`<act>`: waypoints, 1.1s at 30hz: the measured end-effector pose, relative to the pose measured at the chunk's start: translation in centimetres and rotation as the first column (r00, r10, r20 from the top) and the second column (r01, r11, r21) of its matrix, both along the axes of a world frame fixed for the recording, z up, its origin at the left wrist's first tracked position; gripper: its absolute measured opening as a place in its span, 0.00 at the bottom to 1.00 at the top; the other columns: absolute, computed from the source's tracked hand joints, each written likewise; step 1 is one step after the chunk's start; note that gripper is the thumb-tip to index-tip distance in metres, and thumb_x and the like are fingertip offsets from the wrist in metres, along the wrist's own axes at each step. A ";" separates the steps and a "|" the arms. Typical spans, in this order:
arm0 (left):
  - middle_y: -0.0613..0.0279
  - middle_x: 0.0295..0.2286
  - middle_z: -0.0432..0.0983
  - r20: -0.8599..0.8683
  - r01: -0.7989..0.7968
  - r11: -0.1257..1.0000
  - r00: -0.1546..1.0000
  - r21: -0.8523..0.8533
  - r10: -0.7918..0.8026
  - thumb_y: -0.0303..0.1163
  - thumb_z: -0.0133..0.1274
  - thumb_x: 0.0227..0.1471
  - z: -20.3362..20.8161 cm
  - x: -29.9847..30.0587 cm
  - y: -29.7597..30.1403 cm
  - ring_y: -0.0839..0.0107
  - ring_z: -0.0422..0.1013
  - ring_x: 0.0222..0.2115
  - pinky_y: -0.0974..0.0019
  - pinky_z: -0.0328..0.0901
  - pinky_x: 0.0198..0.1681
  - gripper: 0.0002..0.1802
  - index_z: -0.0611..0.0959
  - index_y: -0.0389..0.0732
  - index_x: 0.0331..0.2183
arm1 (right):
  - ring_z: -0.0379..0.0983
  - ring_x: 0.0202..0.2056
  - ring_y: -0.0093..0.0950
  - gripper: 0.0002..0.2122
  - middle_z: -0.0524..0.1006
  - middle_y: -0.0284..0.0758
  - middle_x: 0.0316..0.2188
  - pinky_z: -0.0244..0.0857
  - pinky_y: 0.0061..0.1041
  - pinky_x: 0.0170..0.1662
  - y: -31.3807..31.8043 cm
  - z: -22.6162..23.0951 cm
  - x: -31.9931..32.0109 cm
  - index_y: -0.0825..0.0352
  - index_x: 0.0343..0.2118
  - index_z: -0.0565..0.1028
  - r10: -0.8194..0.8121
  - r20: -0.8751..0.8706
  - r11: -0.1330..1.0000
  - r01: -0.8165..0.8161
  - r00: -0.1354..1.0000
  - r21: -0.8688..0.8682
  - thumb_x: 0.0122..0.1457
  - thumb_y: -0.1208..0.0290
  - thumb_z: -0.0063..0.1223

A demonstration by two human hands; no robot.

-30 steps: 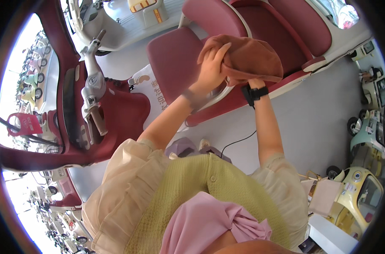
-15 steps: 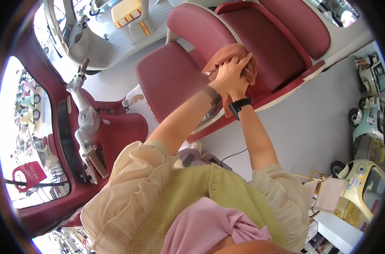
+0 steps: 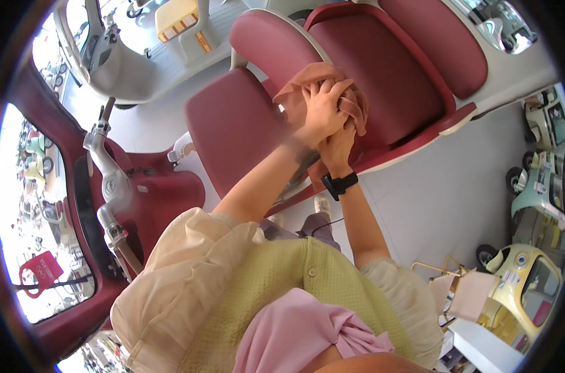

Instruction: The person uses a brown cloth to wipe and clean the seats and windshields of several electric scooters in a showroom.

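Observation:
An orange-brown cloth (image 3: pixel 313 76) is bunched against the side of the front seat's curved dark-red backrest (image 3: pixel 276 40). My left hand (image 3: pixel 323 110) lies over the cloth, its fingers bent and pressed into the folds. Just below it, my right hand (image 3: pixel 338 148) grips more of the same cloth, partly covered by my left hand. A black watch (image 3: pixel 339 184) is on my right wrist. Beside the cloth are the red front seat cushion (image 3: pixel 233 127) and the deep-red rear seat (image 3: pixel 376 74). A strip of cloth hangs under my wrists.
To the left stand silver handlebars (image 3: pixel 116 186) and the vehicle's red front frame (image 3: pixel 52 133). A grey scooter (image 3: pixel 118 74) is beyond it. At the right are small yellow (image 3: pixel 522 276) and mint (image 3: pixel 537 196) vehicles and a pink folding chair (image 3: pixel 472 298). A thin cable crosses near my feet.
The whole view has shifted a little, so the seats and handlebars sit further left. Both hands have slid slightly along the backrest with the cloth, which spreads further left.

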State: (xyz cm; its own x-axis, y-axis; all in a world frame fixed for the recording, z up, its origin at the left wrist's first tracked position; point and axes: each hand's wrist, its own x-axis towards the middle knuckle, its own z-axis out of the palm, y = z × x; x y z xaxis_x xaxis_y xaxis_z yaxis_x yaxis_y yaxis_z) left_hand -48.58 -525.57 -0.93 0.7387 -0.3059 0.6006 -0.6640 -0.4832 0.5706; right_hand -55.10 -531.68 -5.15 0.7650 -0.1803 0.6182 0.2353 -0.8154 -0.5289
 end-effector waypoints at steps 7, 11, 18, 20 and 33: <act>0.55 0.52 0.60 -0.163 0.018 0.999 0.986 -0.046 -0.025 0.35 0.53 0.38 -0.5 3.4 0.1 0.45 0.45 0.56 0.28 0.43 0.50 0.30 0.72 0.56 0.49 | 0.61 0.52 0.40 0.20 0.65 0.47 0.51 0.56 0.31 0.54 -3.9 1.8 3.4 0.69 0.52 0.64 0.362 0.105 0.863 -0.376 0.926 0.338 0.57 0.69 0.48; 0.46 0.49 0.61 -0.152 -0.134 0.981 0.982 -0.138 0.113 0.29 0.44 0.48 -0.7 5.6 -0.2 0.47 0.52 0.53 0.53 0.50 0.56 0.25 0.68 0.45 0.52 | 0.63 0.52 0.36 0.18 0.67 0.43 0.50 0.56 0.29 0.54 -5.3 3.1 7.9 0.69 0.51 0.65 0.499 0.005 0.821 -0.474 0.867 0.318 0.56 0.73 0.48; 0.49 0.50 0.60 -0.195 -0.118 0.901 0.980 -0.417 0.038 0.30 0.40 0.56 -4.6 8.7 1.3 0.57 0.56 0.53 0.62 0.53 0.55 0.24 0.60 0.40 0.55 | 0.67 0.47 0.36 0.10 0.73 0.38 0.41 0.60 0.31 0.50 -6.1 4.8 13.7 0.62 0.37 0.76 0.764 0.048 0.601 -0.736 0.644 0.311 0.49 0.74 0.55; 0.43 0.51 0.59 -0.264 -0.102 0.867 0.964 -0.488 -0.035 0.33 0.43 0.55 -5.7 7.9 1.5 0.49 0.55 0.54 0.57 0.51 0.56 0.26 0.60 0.43 0.55 | 0.69 0.45 0.36 0.09 0.74 0.38 0.39 0.62 0.29 0.47 -5.9 5.1 13.5 0.62 0.35 0.77 0.771 0.035 0.602 -0.745 0.636 0.288 0.49 0.73 0.55; 0.50 0.35 0.70 -0.375 -0.268 0.827 0.924 -0.495 0.074 0.25 0.43 0.46 -6.3 -4.7 2.1 0.54 0.64 0.40 0.56 0.59 0.43 0.13 0.74 0.35 0.37 | 0.63 0.44 0.48 0.13 0.70 0.46 0.41 0.55 0.43 0.48 -3.2 2.3 2.1 0.67 0.40 0.72 0.386 0.082 0.917 -0.372 0.919 -0.145 0.54 0.67 0.49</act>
State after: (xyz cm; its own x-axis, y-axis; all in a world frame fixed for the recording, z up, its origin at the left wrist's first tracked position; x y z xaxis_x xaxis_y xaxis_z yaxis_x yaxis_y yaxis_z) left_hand -53.26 -523.52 -7.23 0.9287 0.1369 0.3447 -0.3280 -0.1309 0.9356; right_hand -52.97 -534.90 -2.88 0.6888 0.1929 0.6988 0.5889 -0.7110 -0.3842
